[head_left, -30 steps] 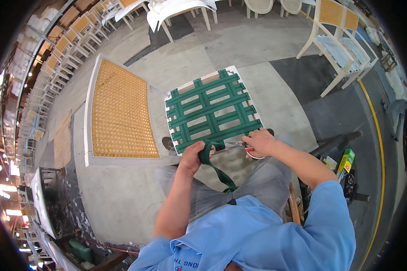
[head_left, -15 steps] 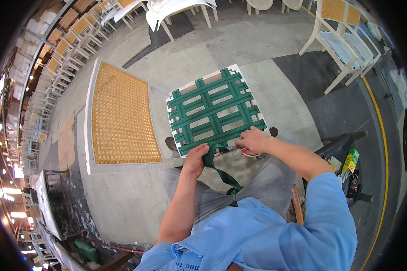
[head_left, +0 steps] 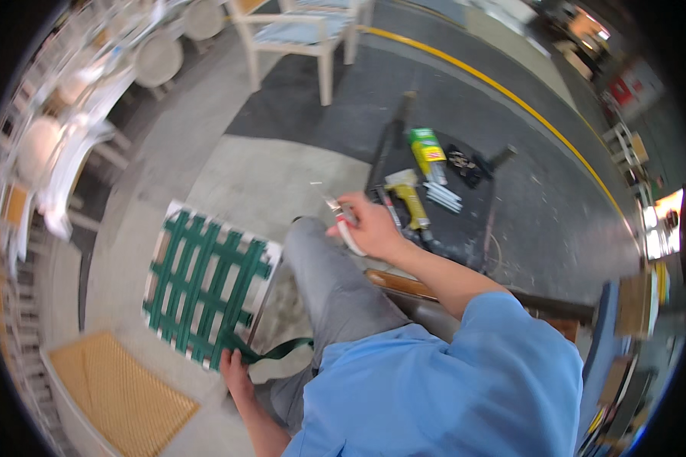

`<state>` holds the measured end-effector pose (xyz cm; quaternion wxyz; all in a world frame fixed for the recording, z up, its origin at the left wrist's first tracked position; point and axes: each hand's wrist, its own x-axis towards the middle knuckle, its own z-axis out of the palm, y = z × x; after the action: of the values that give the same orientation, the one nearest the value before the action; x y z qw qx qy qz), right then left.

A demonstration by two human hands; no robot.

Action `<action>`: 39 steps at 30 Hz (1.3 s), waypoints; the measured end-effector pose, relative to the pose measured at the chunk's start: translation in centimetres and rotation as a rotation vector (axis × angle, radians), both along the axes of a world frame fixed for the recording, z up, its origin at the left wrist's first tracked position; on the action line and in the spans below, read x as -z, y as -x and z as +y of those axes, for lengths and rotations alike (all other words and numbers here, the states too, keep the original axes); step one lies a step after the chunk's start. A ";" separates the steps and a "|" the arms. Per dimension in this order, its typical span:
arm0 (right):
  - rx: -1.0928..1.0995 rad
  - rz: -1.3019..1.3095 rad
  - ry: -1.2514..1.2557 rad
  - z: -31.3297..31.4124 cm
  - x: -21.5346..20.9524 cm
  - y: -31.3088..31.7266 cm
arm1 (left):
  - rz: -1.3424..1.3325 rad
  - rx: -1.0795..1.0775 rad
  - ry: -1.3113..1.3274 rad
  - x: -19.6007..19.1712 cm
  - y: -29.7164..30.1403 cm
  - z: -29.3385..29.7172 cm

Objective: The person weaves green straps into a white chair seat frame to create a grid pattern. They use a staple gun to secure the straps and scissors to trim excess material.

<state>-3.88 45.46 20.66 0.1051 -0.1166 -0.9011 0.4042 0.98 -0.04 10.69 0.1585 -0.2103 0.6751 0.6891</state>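
Webbed seat (head_left: 204, 283) by left hand (head_left: 236, 373) clasping strap (head_left: 280, 350); right hand (head_left: 367, 225), apart, grips scissors (head_left: 344, 227).

Straps (head_left: 199, 268): green, crisscrossed. Scissors (head_left: 351, 238): red, white. Cane (head_left: 126, 392): golden tan, finely textured. Shirt (head_left: 442, 381): light blue. Trousers (head_left: 328, 282): grey. Line (head_left: 450, 58): yellow.

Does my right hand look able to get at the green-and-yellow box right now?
Probably yes: your right hand is close by, and the green-and-yellow box lies uncovered on the black surface. The scissors in that hand would likely need setting down first, and a yellow tool lies near the way.
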 end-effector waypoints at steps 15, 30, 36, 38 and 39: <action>0.665 -0.789 -0.251 17.9 5.5 -20.6 | -0.097 0.510 0.297 3.7 2.3 6.2; 0.474 -0.573 -0.269 16.7 0.6 -15.4 | -0.077 0.276 0.295 6.0 1.0 5.2; 0.167 -0.256 -0.237 11.2 1.7 -5.2 | 0.018 0.328 0.638 4.5 0.9 6.7; -0.014 -0.182 -0.149 5.9 2.1 -0.7 | -0.028 0.375 0.664 4.0 -0.7 5.6; -0.086 -0.125 -0.209 4.4 2.5 0.9 | 0.018 0.318 0.608 4.1 -1.1 5.9</action>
<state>-4.81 49.89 18.19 0.0429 -0.0910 -0.9473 0.3043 2.12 5.91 6.62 0.1880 -0.1340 0.8754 0.4247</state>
